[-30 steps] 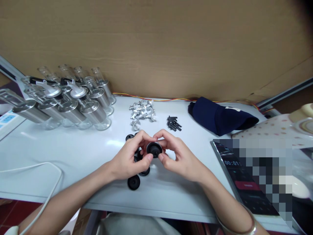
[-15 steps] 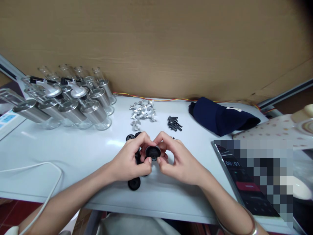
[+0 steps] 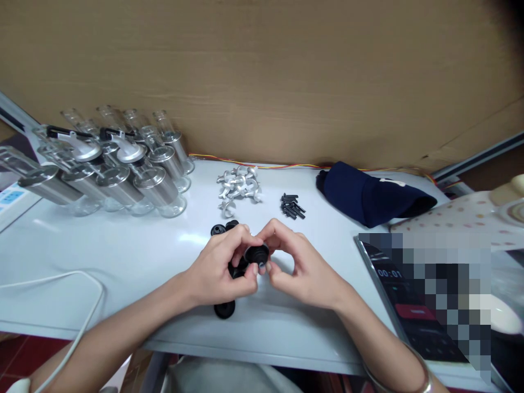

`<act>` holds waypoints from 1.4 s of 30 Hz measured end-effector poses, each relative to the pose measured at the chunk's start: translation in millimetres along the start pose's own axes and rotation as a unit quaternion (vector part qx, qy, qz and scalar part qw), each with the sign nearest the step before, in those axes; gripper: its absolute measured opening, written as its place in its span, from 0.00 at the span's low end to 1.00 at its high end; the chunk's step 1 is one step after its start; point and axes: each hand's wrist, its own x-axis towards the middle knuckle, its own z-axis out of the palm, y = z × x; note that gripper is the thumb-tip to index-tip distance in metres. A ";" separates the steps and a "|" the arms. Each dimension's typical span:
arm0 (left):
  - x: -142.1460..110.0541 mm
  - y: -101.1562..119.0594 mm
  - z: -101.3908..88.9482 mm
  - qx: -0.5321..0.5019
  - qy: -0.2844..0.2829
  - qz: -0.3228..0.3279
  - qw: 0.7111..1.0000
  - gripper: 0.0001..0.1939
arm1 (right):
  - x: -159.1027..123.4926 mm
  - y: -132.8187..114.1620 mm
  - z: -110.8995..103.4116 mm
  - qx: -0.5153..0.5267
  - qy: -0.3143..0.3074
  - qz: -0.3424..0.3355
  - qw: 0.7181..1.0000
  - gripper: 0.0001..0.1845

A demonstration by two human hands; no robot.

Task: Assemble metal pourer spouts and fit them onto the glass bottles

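Note:
Both hands meet over the middle of the white table (image 3: pixel 123 256). My left hand (image 3: pixel 219 267) and my right hand (image 3: pixel 298 267) pinch one round black rubber cap (image 3: pixel 257 253) between fingertips and thumbs, just above the table. More black caps lie under and around the hands: one at the front (image 3: pixel 225 309), two behind the left fingers (image 3: pixel 223 227). Behind them sit a heap of small silver metal clips (image 3: pixel 239 185) and a small pile of black screws (image 3: pixel 291 206).
Several glass bottles with steel pourer tops (image 3: pixel 123 174) lie at the back left. A navy cap (image 3: pixel 368 196) is at the back right, a dark tablet (image 3: pixel 409 305) at the right edge. A white cable (image 3: pixel 77 275) loops at the front left. Cardboard wall behind.
The black cap has tilted and turned a little between the fingers, its rim now less face-on. Both hands stayed in place, fingers closing slightly tighter round it.

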 end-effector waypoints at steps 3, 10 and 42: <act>1.1 -0.7 0.0 -0.024 0.013 0.052 0.998 0.15 | -1.0 0.0 -2.6 0.023 0.003 -0.021 1.000 0.10; 1.9 -3.2 -2.2 -0.028 -0.002 0.066 0.997 0.13 | -1.7 -0.2 -2.1 0.022 0.011 0.010 1.000 0.09; 6.9 -4.5 -5.2 0.016 0.092 0.040 0.995 0.17 | 2.0 10.3 -10.1 -0.063 0.111 -0.064 0.990 0.11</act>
